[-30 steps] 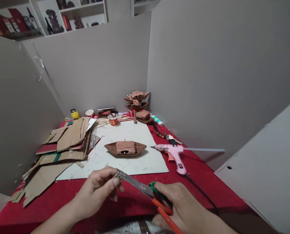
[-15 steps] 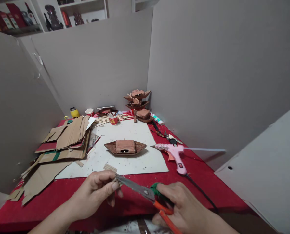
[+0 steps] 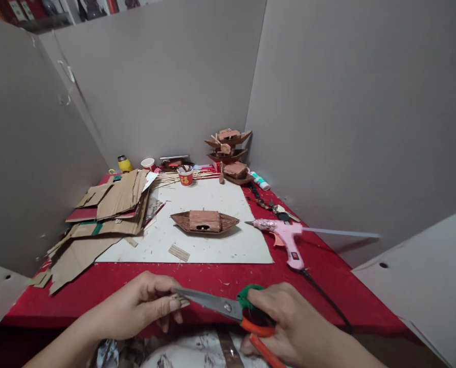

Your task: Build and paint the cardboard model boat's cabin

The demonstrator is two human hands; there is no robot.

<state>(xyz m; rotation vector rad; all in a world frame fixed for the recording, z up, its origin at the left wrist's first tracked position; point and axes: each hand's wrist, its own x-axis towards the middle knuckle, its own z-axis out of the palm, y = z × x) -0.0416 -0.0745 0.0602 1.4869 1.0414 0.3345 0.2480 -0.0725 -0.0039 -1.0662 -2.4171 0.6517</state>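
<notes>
My right hand is wrapped round the handles of scissors, which have orange grips and green wrapping on one loop. The blades point left, their tips at the fingers of my left hand. Between that thumb and forefinger I pinch a small piece of cardboard, mostly hidden by the fingers and blades. Beyond my hands, a brown model boat with a roofed cabin rests on a white sheet. A small ribbed cardboard strip lies near the sheet's front edge.
Torn cardboard is piled at the left. A pink glue gun lies at the right, its cord running off the front. Behind stand a red paper cup, thin sticks, stacked model boats and a yellow bottle.
My view has tilted down and shifted left. Both hands, with the scissors and cardboard piece, are now lower relative to the sheet, leaving the ribbed strip fully in sight.
</notes>
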